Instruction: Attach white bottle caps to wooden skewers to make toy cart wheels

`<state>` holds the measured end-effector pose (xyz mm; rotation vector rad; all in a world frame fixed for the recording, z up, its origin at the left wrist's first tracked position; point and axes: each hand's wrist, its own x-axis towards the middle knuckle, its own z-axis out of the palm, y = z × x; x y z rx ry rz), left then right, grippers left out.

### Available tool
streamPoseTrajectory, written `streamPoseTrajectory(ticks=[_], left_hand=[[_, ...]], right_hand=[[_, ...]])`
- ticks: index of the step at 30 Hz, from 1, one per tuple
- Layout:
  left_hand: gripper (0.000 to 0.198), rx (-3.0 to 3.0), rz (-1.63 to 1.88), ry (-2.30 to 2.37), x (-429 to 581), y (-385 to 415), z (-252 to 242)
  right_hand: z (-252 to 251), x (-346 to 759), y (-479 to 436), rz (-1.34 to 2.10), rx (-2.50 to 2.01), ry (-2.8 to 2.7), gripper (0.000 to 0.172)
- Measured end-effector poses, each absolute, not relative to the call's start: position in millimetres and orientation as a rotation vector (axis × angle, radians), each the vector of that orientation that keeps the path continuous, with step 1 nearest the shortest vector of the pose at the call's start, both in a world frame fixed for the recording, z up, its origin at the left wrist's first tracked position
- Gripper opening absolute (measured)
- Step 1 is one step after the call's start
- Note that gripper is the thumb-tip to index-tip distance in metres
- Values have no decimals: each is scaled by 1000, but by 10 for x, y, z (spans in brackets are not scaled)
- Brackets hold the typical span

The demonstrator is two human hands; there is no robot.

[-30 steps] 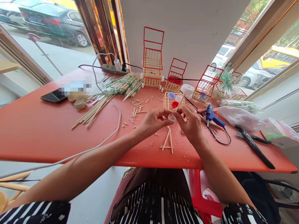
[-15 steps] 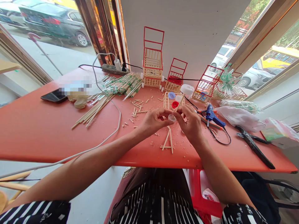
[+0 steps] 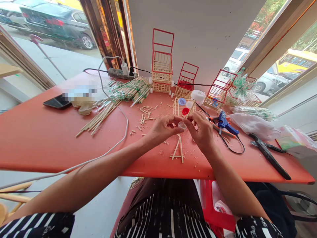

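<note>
Both my hands meet above the middle of the red table [image 3: 44, 138]. My left hand [image 3: 162, 129] pinches a small clear plastic cap [image 3: 182, 125] between thumb and fingers. My right hand [image 3: 201, 130] is closed on a thin wooden stick [image 3: 190, 110] that points up and away, and its fingertips touch the same cap. Below my hands some glued sticks [image 3: 178, 148] lie flat on the table. Just behind them stands a small stick basket [image 3: 177, 107] holding blue, white and red caps.
Red-framed stick carts [image 3: 162, 62] stand along the back wall. A pile of chopsticks [image 3: 119, 97], a phone [image 3: 56, 101], a power strip [image 3: 119, 73] and a white cable [image 3: 119, 138] lie left. A blue glue gun [image 3: 224, 121], plastic bags [image 3: 252, 124] and black cutters [image 3: 268, 153] lie right.
</note>
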<state>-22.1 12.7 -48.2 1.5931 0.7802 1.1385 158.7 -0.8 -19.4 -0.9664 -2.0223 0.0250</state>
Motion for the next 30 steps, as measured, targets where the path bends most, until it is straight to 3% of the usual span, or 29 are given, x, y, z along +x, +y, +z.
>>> streamPoseTrajectory(ticks=[30], left_hand=[[38, 1574, 1125, 789, -227, 109, -459]], right_hand=[[-186, 1575, -26, 34, -1002, -2021, 31]])
